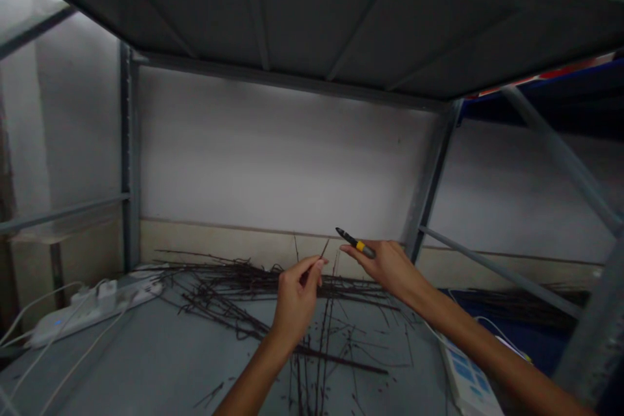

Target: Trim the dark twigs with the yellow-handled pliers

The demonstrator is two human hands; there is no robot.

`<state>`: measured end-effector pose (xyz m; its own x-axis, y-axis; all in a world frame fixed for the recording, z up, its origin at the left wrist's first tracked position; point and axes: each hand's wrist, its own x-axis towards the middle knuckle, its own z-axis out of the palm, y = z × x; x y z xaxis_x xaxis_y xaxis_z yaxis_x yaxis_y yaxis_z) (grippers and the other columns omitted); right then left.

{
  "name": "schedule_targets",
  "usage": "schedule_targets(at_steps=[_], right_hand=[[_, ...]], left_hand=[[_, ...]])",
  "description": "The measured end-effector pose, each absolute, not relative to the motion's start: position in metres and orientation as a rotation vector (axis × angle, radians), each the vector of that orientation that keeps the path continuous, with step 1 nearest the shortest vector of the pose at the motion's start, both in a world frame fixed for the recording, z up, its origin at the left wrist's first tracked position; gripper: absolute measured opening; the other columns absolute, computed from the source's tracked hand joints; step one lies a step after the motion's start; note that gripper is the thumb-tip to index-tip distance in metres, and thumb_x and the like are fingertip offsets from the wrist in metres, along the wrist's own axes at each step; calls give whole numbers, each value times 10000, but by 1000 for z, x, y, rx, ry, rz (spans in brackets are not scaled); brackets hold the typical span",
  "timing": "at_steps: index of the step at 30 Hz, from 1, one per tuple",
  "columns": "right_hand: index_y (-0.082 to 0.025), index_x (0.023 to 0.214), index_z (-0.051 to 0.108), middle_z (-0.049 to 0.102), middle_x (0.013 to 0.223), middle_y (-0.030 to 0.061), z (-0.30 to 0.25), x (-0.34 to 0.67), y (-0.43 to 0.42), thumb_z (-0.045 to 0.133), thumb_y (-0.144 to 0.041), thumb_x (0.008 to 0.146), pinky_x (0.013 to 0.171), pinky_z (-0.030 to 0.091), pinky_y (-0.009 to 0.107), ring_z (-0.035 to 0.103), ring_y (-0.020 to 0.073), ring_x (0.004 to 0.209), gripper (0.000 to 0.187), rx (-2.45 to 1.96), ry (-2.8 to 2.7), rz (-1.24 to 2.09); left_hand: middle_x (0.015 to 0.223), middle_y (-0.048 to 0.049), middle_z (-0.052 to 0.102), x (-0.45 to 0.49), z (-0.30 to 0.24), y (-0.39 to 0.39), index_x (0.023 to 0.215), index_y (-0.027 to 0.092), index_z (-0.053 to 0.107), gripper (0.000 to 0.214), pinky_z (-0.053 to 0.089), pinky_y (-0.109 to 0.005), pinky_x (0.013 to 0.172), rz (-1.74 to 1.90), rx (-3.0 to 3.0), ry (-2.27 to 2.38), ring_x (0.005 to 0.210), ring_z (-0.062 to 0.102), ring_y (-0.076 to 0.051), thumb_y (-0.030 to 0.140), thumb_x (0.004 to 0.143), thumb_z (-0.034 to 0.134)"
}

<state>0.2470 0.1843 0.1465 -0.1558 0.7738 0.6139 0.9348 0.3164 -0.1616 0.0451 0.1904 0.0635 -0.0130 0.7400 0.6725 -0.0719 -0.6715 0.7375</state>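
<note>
Twig and tool above the shelf
Left hand pinches the twig, right hand grips the tool; open air above, branches crowding beneath, power strip at left edge.

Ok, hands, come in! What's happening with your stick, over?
Left hand pinching thin stick. Right hand gripping black-and-yellow tool, tip apart from stick. Loose twigs litter shelf below, over.

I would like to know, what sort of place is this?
Perhaps a workshop or storeroom; the picture cannot settle which. A metal rack stands before a pale wall, dark twig-like stems lie across its grey shelf, and a white power strip sits at the left.
</note>
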Motion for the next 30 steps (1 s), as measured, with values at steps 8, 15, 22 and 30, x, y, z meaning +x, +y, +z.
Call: schedule_targets(at_steps=[8, 15, 22, 30], right_hand=[[-206, 677, 553, 557, 564, -33, 76, 229, 263, 617, -655, 824, 512, 340, 253, 518, 145, 540, 477, -1542, -1790, 283], [-150, 868, 621, 597, 707, -44, 30, 176, 310, 661, -409, 934, 516, 469, 225, 541, 87, 542, 270, -1568, -1765, 677], [-182, 811, 563, 578, 647, -46, 31, 160, 293, 671, -273, 860, 498, 426, 238, 506, 107, 509, 149, -1369, -1704, 690], [-214, 796, 611, 682, 773, 19, 55, 174, 225, 636, -331, 805, 734, 478, 309, 634, 215, 755, 120, -1138, -1771, 481]], left_hand=[[695, 15, 516, 27, 81, 178, 901, 158, 724, 270, 429, -236, 747, 1791, 1124, 340, 694, 476, -128, 420, 924, 664], [620, 55, 376, 24, 88, 165, 873, 168, 672, 295, 441, -219, 581, 1617, 942, 169, 619, 454, -114, 459, 878, 715], [718, 64, 449, 11, 66, 213, 1031, 174, 685, 429, 255, -166, 417, 1856, 1023, 539, 472, 309, -28, 536, 812, 756], [903, -59, 693, 40, 68, 240, 1100, 124, 755, 592, 194, -183, 373, 1699, 1092, 687, 400, 253, 11, 568, 712, 807]])
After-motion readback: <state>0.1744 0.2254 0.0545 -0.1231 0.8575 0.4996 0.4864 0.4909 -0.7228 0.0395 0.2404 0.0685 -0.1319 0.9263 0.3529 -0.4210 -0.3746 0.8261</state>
